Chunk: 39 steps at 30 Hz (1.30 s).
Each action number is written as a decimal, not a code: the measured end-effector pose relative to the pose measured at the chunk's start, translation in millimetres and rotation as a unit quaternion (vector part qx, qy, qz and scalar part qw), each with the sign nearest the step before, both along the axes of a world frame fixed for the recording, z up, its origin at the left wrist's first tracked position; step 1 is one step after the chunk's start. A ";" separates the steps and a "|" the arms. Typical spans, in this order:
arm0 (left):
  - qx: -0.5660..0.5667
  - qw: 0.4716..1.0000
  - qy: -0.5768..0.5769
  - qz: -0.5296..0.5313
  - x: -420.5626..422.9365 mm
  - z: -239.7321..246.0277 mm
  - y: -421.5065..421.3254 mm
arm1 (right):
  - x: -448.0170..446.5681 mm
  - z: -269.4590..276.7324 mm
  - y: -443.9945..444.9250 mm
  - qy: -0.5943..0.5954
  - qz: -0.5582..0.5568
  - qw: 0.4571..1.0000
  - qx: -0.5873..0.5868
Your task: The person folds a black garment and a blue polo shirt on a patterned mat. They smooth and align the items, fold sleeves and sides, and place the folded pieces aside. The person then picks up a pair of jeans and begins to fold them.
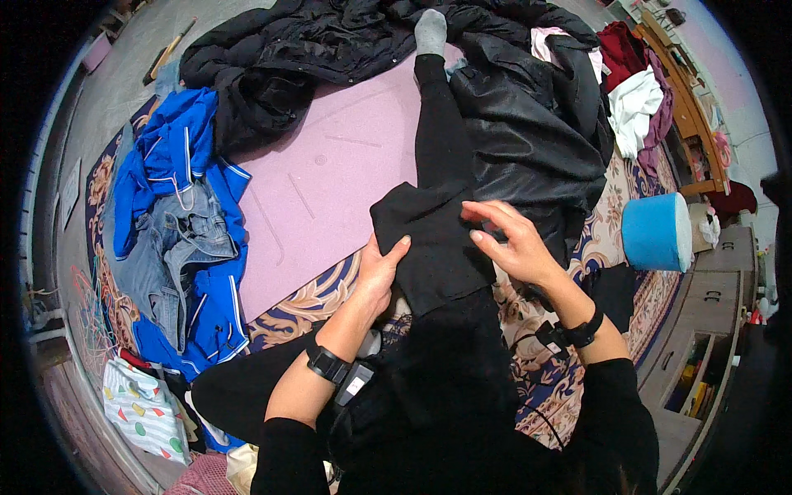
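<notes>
A folded piece of black fabric (442,260), perhaps a garment, lies across my outstretched leg. My left hand (378,269) grips its left edge, with the thumb on top and the fingers hidden beneath. At the fabric's right side is my right hand (510,238), thumb and fingers apart and holding nothing. Whether its fingertips touch the cloth is hard to tell. My black-clad leg (442,130) stretches away past the cloth, ending in a grey sock (430,34). To the right of that leg is a shiny black garment (526,136), heaped in loose folds.
A pink mat (328,179) lies on a patterned carpet (309,303). Blue clothing (179,136) and denim jeans (164,247) are piled at left. Behind the mat sits a black puffer jacket (260,80). On the right stand a blue cylindrical stool (653,232) and a drawer cabinet (711,291).
</notes>
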State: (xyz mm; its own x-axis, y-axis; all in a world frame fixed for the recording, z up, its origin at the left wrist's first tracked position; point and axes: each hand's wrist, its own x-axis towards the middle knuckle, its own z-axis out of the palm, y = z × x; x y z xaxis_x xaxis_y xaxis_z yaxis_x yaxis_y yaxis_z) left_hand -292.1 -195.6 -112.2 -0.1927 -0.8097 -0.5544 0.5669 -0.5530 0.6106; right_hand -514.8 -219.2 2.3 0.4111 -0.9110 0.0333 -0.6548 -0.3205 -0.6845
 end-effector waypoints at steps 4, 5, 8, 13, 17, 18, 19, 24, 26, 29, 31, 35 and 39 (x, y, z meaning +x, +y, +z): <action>-0.073 0.996 -0.011 -0.051 6.9 9.1 2.5 | -1.1 -20.3 -19.1 0.138 0.142 0.968 -0.152; -0.079 0.993 -0.017 -0.085 12.7 11.7 2.8 | 4.3 -31.1 -32.3 0.129 0.125 0.968 -0.177; -0.078 0.985 -0.033 -0.150 33.0 16.7 3.2 | -4.3 -35.6 -83.7 0.096 -0.041 0.994 -0.029; 0.008 0.986 -0.067 -0.154 48.8 5.5 8.0 | -20.1 -13.2 -71.3 -0.252 -0.049 0.965 0.054; 0.038 0.986 -0.045 -0.157 41.4 -0.5 9.4 | -14.9 -18.6 -36.3 -0.253 0.135 0.867 0.407; 0.029 0.969 -0.154 -0.192 44.8 3.5 7.4 | -11.4 -25.3 -44.4 -0.230 0.108 0.913 0.318; -0.005 0.971 -0.138 -0.197 48.7 11.0 11.1 | -12.5 -30.6 -54.6 -0.079 -0.067 0.988 0.112; -0.147 0.983 -0.099 0.049 113.9 91.1 37.8 | -57.0 -45.7 -91.7 -0.201 -0.239 0.942 0.126; -0.121 0.948 -0.261 0.138 164.9 134.4 70.7 | -50.3 -59.1 -91.8 -0.186 -0.099 0.958 0.195; -0.221 0.859 -0.284 0.364 229.5 204.4 161.5 | -12.5 -83.4 -86.9 -0.173 0.041 0.946 0.270; -0.195 0.791 -0.339 0.470 264.6 249.3 238.6 | 22.2 -102.9 -87.8 -0.206 0.111 0.924 0.302; -0.192 0.602 -0.444 0.635 293.7 333.1 402.2 | 71.5 -141.8 -79.6 -0.103 0.176 0.918 0.339; -0.185 0.549 -0.357 0.733 291.6 384.6 566.8 | 77.1 -158.9 -80.4 -0.047 0.195 0.915 0.351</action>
State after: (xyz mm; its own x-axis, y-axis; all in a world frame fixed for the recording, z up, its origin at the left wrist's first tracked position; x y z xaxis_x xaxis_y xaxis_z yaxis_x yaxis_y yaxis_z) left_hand -0.5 371.2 272.4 0.9757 0.1119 0.1885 -0.2182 0.4144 0.8836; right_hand -437.7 -299.5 -156.7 0.7342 -0.5074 -0.4510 -0.5117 0.0230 -0.8589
